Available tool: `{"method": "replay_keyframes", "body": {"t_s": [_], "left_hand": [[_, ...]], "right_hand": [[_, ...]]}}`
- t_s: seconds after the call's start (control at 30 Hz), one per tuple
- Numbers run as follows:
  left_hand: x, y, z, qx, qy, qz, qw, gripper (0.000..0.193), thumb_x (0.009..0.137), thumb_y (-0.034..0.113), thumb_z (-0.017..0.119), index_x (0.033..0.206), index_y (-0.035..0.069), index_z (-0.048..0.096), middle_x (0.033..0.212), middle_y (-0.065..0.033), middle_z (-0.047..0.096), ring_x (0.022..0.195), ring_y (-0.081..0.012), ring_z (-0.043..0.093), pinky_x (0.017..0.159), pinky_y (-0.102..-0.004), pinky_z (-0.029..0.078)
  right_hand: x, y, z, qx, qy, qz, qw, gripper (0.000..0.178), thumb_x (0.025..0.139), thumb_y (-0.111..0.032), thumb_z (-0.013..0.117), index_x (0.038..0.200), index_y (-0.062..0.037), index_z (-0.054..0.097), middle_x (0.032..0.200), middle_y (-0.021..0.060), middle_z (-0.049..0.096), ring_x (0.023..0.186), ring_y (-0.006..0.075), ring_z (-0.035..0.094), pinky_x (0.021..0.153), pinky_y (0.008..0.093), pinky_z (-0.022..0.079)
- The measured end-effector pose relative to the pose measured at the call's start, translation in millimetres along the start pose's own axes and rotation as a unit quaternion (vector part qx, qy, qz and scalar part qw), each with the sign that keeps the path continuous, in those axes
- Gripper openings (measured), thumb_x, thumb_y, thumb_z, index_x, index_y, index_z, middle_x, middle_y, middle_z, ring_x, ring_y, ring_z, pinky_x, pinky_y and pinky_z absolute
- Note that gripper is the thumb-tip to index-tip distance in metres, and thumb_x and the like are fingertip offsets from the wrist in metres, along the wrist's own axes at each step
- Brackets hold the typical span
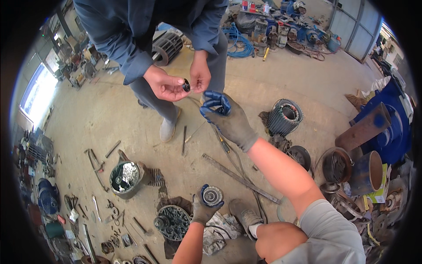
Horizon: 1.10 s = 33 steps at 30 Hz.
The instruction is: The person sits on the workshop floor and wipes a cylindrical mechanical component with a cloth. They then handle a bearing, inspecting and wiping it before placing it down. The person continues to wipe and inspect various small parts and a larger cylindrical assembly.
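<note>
My left hand point(203, 210), in a grey glove with blue-coated fingers, is closed round the edge of a round metal bearing point(212, 196) with concentric rings. It sits just right of a round gear housing point(172, 222) on the floor, its inside greasy with dark parts. Stretched forward, my right hand point(228, 118) wears a matching glove and has its fingers curled. What they may hold is hidden. Close by, a co-worker's hands point(173, 86) hold a small black ring-shaped part point(186, 85); that person, in blue sleeves, stands facing me.
A metal bar point(239, 178) and dark cables lie across the floor ahead of my foot. Left stands an open pot-like housing point(124, 177), with a wrench point(96, 208) and loose parts nearby. A motor stator point(285, 116) and rusty cylinders point(364, 126) stand to the right.
</note>
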State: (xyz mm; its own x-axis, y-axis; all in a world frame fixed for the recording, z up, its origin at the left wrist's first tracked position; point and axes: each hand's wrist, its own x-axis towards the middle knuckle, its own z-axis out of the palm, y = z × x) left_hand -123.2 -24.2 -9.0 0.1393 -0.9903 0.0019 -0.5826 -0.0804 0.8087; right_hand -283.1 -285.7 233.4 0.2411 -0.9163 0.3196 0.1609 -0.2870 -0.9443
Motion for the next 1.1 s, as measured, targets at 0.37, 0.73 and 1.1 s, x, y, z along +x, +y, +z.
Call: {"method": "replay_keyframes", "body": {"t_s": [0.37,0.73,1.1], "left_hand": [[1,4,4,0.017,-0.033,-0.005,0.999,0.111,0.069,0.050,0.097,0.157,0.009,0.042,0.152,-0.0116,0.057,0.141,-0.0351,0.055,0.125,-0.0595,0.028],[4,-4,7,-0.001,-0.026,0.011,1.000,0.114,0.067,0.048,0.099,0.157,0.009,0.041,0.153,-0.0128,0.056,0.140,-0.0367,0.054,0.122,-0.0629,0.029],[9,5,15,-0.057,-0.010,-0.008,0.998,0.112,0.060,0.027,0.102,0.154,0.004,0.045,0.143,-0.0121,0.061,0.132,-0.0351,0.057,0.117,-0.0475,0.042]], "right_hand": [[16,27,16,-0.271,0.001,-0.084,0.959,0.061,0.092,-0.038,0.086,0.142,-0.0093,0.064,0.133,0.0176,0.071,0.124,0.0346,0.068,0.103,0.0436,0.056],[8,35,-18,0.099,-0.107,0.076,0.986,0.039,0.101,-0.025,0.079,0.133,-0.0045,0.070,0.111,0.0028,0.075,0.095,0.0141,0.068,0.084,0.0307,0.056],[-135,31,-40,0.452,-0.232,0.125,0.852,0.060,0.094,-0.037,0.085,0.143,-0.0145,0.061,0.123,0.0073,0.056,0.084,0.0153,0.056,0.073,0.0334,0.043]]}}
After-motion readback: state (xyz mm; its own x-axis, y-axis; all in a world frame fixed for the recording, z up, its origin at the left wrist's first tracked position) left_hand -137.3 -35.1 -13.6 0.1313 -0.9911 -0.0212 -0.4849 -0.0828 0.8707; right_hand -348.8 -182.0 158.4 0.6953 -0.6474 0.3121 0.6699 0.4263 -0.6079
